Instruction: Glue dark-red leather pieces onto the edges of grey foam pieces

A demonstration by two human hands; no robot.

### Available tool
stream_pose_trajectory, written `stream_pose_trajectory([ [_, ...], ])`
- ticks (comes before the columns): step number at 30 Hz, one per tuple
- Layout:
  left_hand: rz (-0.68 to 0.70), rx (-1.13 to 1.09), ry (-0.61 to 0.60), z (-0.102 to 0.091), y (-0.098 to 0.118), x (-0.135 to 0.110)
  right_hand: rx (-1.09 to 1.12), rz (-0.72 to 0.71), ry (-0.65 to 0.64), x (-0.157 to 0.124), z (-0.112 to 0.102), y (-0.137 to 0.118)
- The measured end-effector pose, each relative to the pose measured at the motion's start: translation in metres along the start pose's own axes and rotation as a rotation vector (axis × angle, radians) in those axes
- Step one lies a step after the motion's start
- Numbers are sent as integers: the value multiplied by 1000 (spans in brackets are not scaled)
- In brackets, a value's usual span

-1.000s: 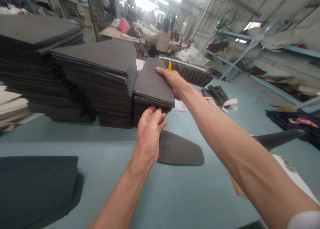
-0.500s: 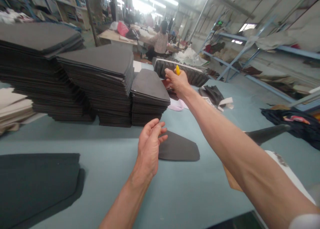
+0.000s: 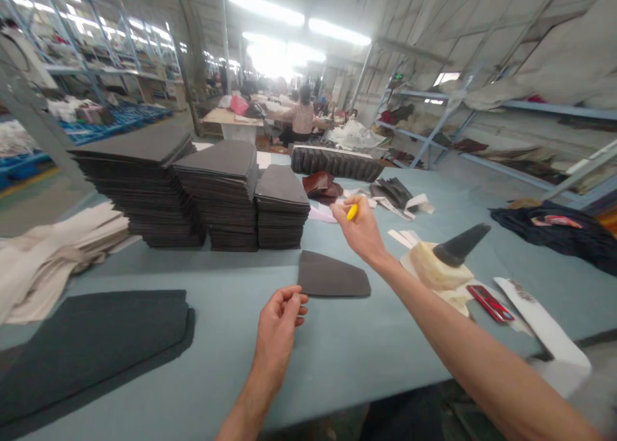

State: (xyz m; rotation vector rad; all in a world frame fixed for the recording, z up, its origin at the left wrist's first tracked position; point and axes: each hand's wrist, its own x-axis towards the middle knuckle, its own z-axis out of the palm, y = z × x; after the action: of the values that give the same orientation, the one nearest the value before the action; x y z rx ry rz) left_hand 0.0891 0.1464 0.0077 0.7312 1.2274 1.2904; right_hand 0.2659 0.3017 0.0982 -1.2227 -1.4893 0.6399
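Note:
A dark grey-brown trapezoid panel [image 3: 335, 275] lies flat on the blue-green tabletop. My left hand [image 3: 278, 322] is at its lower left corner, fingers loosely curled and apart; whether the fingertips touch the edge I cannot tell. Beyond the panel's upper right, my right hand [image 3: 359, 229] is closed around a yellow pen-like tool [image 3: 352, 212], most of it hidden by the fingers. Tall stacks of similar dark panels stand behind: a small stack [image 3: 282, 213], a middle stack [image 3: 231, 200] and a large one [image 3: 149, 197].
Larger dark panels [image 3: 101, 344] lie at left, below pale folded cloth [image 3: 43, 261]. On the right are a black cone [image 3: 461, 245] on a yellowish block [image 3: 429, 267], a red phone-like object [image 3: 490, 303] and dark clothing [image 3: 549, 235]. Brown scraps [image 3: 321, 187] lie behind. A person [image 3: 301, 116] sits farther back.
My right hand has come back toward me from beside the small stack with the yellow tool. My left hand's fingers have curled more, and it no longer covers the panel's left end. The view has shifted.

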Motion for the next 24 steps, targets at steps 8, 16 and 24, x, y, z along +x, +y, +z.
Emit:
stream_pose_trajectory([
  [8, 180, 223, 24, -34, -40, -27, -272, -75, -95, -159, -21, 50],
  [16, 298, 373, -28, -47, -65, -34, -453, -187, -17, -244, -39, 109],
  [24, 367, 479, -68, -47, -60, -36, -601, -277, 63, -252, -33, 126],
])
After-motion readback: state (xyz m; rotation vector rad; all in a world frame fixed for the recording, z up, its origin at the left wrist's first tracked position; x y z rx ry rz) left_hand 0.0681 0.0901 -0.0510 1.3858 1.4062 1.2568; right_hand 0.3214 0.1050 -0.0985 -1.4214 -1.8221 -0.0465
